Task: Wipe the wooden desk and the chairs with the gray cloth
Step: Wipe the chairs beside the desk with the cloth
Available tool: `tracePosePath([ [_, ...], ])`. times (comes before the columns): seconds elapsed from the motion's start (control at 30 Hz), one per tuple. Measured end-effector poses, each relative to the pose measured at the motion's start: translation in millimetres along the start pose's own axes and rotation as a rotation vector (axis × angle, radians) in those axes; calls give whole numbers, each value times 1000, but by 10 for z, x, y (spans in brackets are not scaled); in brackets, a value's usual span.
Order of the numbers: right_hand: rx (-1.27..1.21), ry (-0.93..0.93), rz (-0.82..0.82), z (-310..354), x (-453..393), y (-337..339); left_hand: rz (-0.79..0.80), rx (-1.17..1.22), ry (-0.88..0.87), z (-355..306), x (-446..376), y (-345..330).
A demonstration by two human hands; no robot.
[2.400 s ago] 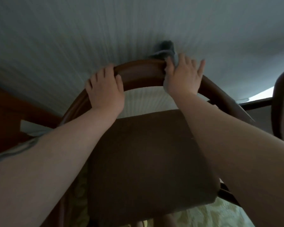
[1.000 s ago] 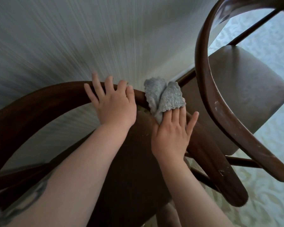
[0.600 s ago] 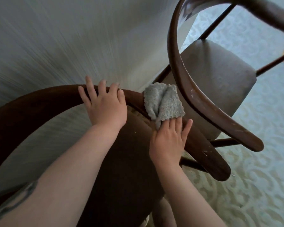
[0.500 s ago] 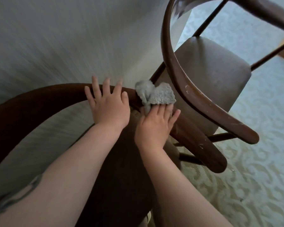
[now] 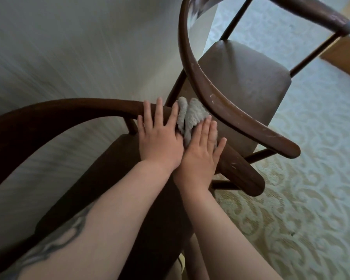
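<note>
Both hands lie flat, side by side, on a chair's curved wooden rail.

The left hand (image 5: 159, 141) rests on the near chair (image 5: 79, 110) with straight fingers, touching the right hand (image 5: 200, 152). The right hand's flat fingers press the gray cloth (image 5: 190, 116) onto the rail; the bunched cloth sticks out just past both hands' fingertips. A second chair (image 5: 240, 81) stands just beyond the cloth, on patterned carpet (image 5: 301, 199).

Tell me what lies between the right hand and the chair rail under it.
The gray cloth: the right hand presses it flat onto the near chair's curved rail, bunched past the fingers. The head view shows it.
</note>
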State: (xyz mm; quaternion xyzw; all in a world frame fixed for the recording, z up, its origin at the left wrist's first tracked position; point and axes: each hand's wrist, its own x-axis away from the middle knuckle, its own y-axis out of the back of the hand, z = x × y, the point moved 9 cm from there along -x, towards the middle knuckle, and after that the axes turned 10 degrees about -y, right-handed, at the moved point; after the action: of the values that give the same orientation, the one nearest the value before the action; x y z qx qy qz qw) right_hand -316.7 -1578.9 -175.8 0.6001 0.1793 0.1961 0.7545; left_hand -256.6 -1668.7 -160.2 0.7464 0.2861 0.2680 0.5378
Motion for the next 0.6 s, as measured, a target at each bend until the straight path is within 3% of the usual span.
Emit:
tracePosePath([
  [0.07, 22, 45, 5, -153, 10, 41, 13, 3, -13, -142, 43, -90],
  [0.2, -67, -207, -49, -1137, 386, 288, -11, -1, -42, -301, 139, -175],
  [0.3, -120, -364, -41, -1235, 381, 242, -29, 18, -49, -420, 164, -247],
  [0.37, -115, -300, -47, -932, 181, 210, -27, 45, -28, -476, 176, -308],
  [0.43, -90, -103, -65, -698, 78, 228, -22, 17, -20, -499, 180, -347],
  [0.5, -24, 15, -7, -798, 125, 220, -12, -20, -27, -503, 195, -362],
  [0.6, -3, -28, -6, -1281, 305, 288, -8, -29, -54, -447, 162, -330],
])
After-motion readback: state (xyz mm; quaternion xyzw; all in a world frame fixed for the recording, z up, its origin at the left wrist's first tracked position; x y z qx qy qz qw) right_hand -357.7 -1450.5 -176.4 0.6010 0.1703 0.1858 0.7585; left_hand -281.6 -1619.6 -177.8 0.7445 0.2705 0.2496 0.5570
